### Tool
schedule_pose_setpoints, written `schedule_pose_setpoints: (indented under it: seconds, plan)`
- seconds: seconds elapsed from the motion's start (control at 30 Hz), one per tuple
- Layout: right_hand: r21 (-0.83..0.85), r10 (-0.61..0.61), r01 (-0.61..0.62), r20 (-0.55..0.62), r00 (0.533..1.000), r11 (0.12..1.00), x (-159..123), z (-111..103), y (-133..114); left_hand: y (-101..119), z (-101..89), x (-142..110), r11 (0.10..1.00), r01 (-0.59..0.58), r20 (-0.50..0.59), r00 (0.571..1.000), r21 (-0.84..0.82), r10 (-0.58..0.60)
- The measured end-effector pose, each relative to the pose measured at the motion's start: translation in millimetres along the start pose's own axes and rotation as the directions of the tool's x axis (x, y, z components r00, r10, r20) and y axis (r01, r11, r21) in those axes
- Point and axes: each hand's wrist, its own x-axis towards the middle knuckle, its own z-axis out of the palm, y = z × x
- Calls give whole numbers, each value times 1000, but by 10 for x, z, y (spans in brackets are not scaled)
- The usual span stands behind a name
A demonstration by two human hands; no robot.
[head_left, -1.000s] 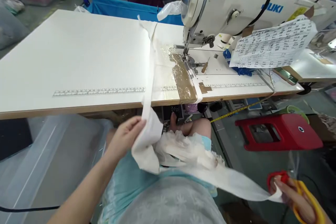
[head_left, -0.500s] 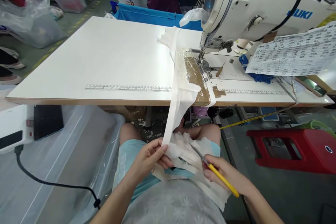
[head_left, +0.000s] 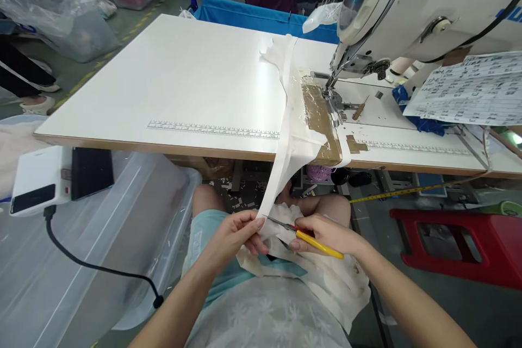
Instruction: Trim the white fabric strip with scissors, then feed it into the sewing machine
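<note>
White tabletop (head_left: 212,81) partly under pale fabric (head_left: 294,138), 1 red stool (head_left: 503,242) nearby

Both arms bare, angling in from lower corners, kinda upside-down V. Left forearm (head_left: 183,289) slants up and right, left wrist (head_left: 215,254) pretty much straight. Left hand (head_left: 240,232) pinching, thumb (head_left: 253,226) pressed toward index finger (head_left: 243,216), other fingers curled loosely lower down. Right forearm (head_left: 402,294) runs up and left from lower right. Right hand (head_left: 328,232) in closed grip, back of hand facing up, fingers toward left one. Hands near each other, not touching. Left knee (head_left: 205,198) and right knee (head_left: 339,208) bent, spread apart.
</note>
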Motion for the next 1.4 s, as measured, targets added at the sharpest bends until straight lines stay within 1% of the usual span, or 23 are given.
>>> schedule_pose_setpoints:
  seconds: [0.07, 0.17, 0.27, 0.4, 0.53, 0.73, 0.87, 0.93, 0.97, 1.0, 1.03, 1.07, 1.1, 1.13, 1.17, 1.2, 1.23, 1.27, 1.3, 1.33, 1.4]
  plan:
    - [-78, 13, -16, -45, 999, 997, -9, 2, -4, -5, -12, 19, 1000, 20, 2, 1000, -17, -20]
    - [-212, 41, -71, -143, 989, 975, -24, 17, -18, -27, -26, 45, 999, 33, -2, 999, -33, -33]
    - [-281, 59, -117, -207, 977, 953, -25, 37, -45, -47, -29, 60, 999, 39, -7, 999, -34, -39]
    - [-278, 64, -132, -240, 969, 951, -13, 66, -60, -57, -27, 62, 999, 32, -24, 999, -40, -33]
    - [-264, 50, -116, -246, 968, 958, -4, 74, -46, -53, -35, 55, 999, 22, -22, 999, -37, -23]
    - [-367, 6, -101, -253, 968, 925, 56, 66, -67, -34, -39, 62, 1000, 29, -5, 1000, -1, -29]
    - [-356, 19, -114, -259, 966, 928, 115, 83, -49, -33, -36, 48, 999, 34, 4, 999, 12, -34]
    - [-328, 31, -122, -269, 963, 937, 105, 99, -13, -30, -77, 46, 998, 40, 16, 999, 52, -41]
    - [-310, 36, -126, -280, 959, 942, 87, 112, 10, -23, -113, 55, 994, 36, 13, 999, 100, -37]
    - [-287, 44, -133, -297, 954, 949, 60, 128, 33, -10, -156, 75, 985, 15, -15, 1000, 172, -13]
    - [-259, 53, -139, -314, 948, 956, 27, 149, 54, 9, -202, 109, 963, -19, -74, 996, 269, 40]
    - [-228, 62, -143, -330, 942, 963, -8, 174, 70, 35, -244, 157, 921, -59, -154, 980, 384, 127]
    - [-197, 69, -144, -346, 936, 970, -43, 200, 79, 67, -275, 220, 861, -101, -229, 942, 499, 244]
    - [-166, 74, -142, -361, 930, 976, -75, 227, 80, 103, -290, 294, 788, -142, -275, 888, 599, 369]
    - [-138, 77, -138, -375, 924, 981, -103, 252, 74, 138, -286, 375, 717, -186, -283, 830, 672, 480]
    - [-114, 78, -132, -388, 919, 985, -127, 273, 62, 169, -264, 458, 660, -239, -256, 787, 712, 561]
    - [-93, 79, -127, -401, 913, 988, -149, 288, 45, 189, -229, 536, 631, -297, -214, 767, 717, 604]
    - [-74, 80, -122, -418, 905, 990, -171, 297, 29, 194, -189, 603, 643, -340, -192, 768, 687, 611]
    - [-56, 81, -117, -437, 896, 992, -195, 299, 16, 178, -155, 656, 686, -353, -200, 784, 636, 588]
    - [-38, 85, -114, -455, 886, 993, -225, 296, 10, 139, -139, 693, 743, -336, -234, 804, 579, 546]
    - [2, 108, -122, -489, 866, 992, -302, 283, 26, -4, -187, 716, 844, -241, -348, 831, 479, 434]
